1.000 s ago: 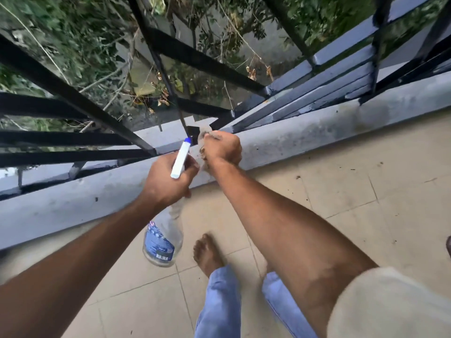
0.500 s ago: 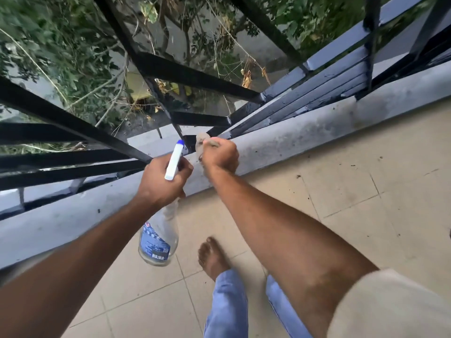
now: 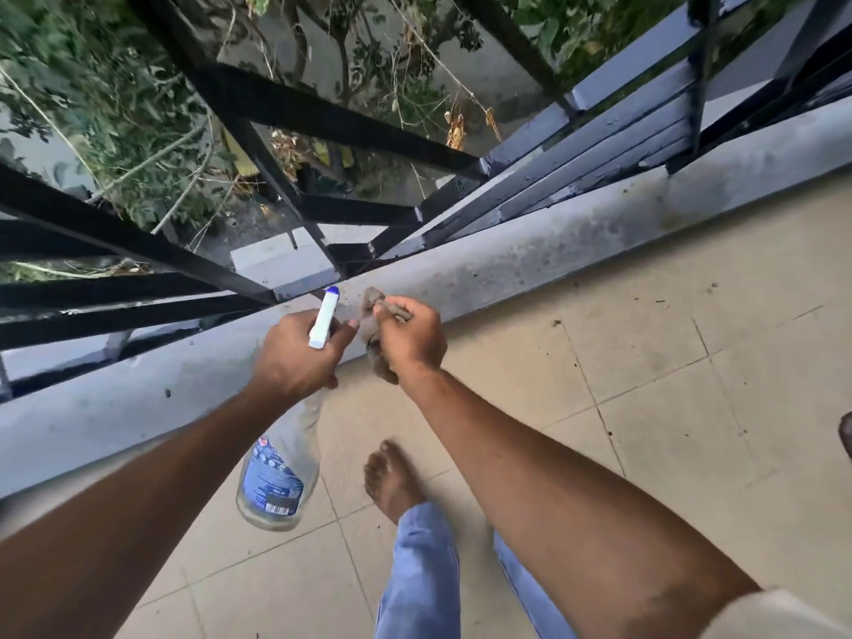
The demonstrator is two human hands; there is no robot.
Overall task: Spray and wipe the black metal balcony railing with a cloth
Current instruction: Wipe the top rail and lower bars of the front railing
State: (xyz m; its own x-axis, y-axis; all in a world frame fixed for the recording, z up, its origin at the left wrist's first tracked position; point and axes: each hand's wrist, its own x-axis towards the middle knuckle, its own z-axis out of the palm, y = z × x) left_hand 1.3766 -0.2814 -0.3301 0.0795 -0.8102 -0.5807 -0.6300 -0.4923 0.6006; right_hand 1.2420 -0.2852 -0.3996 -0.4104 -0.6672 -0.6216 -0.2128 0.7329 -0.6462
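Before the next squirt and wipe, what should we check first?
1. Left hand grips the spray bottle: ok.
2. Nozzle aimed at the black railing: ok, it points toward the bars.
3. Right hand holds the cloth: ok, bunched up.
4. Cloth touching the railing: not ok, it is over the grey ledge, apart from the bars.
5. Liquid left in the bottle: cannot tell.
6. Bare foot out of the spray: ok, it is on the floor tiles, behind the hands.
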